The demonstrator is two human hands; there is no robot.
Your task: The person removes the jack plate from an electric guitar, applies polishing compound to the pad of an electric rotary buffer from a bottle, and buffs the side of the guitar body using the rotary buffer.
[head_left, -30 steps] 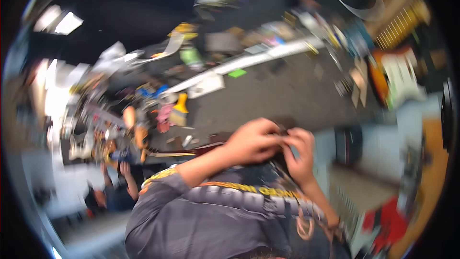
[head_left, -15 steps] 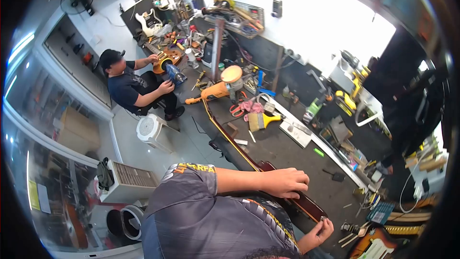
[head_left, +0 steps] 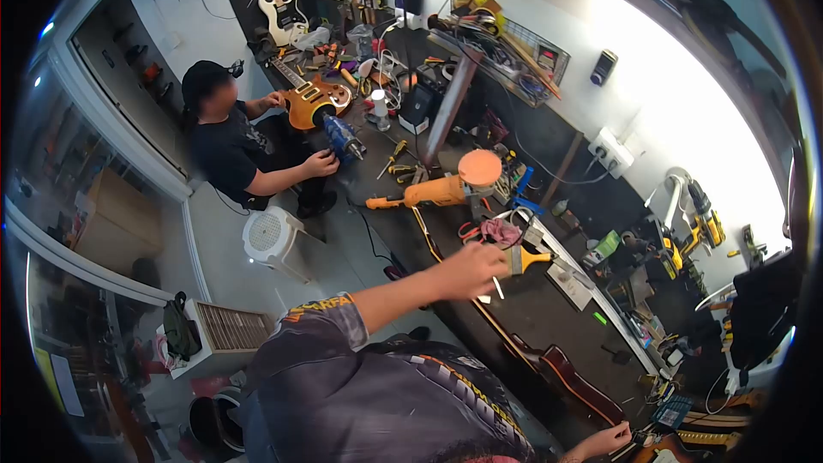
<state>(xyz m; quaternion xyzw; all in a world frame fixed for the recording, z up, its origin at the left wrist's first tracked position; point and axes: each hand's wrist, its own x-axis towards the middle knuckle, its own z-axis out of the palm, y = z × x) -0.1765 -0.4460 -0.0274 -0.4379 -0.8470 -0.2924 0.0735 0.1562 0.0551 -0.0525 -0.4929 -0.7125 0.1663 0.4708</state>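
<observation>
My left hand (head_left: 470, 273) reaches across the bench, fingers loosely bent and somewhat apart, beside the bristles of a wide paintbrush (head_left: 533, 259) with a yellow handle. I see nothing held in it, though the fingertips partly cover the bristle end. A dark red electric guitar (head_left: 585, 387) with pale edging stands on its side along the bench's near edge, its neck running to the upper left. At its lower end my right hand (head_left: 605, 441) is closed in a pinch against the body; whatever is between the fingertips is too small to make out.
An orange polisher (head_left: 441, 192) with a round pad lies past the brush, near red scissors (head_left: 468, 232) and a pink rag (head_left: 501, 231). A metal post (head_left: 452, 107) rises from the bench. Farther left, a co-worker (head_left: 227, 133) holds a blue power tool (head_left: 341, 135) by a guitar (head_left: 310, 101).
My left hand has left the guitar body and moved up and left to the paintbrush. My right hand stays at the guitar's end. The whole view has shifted.
</observation>
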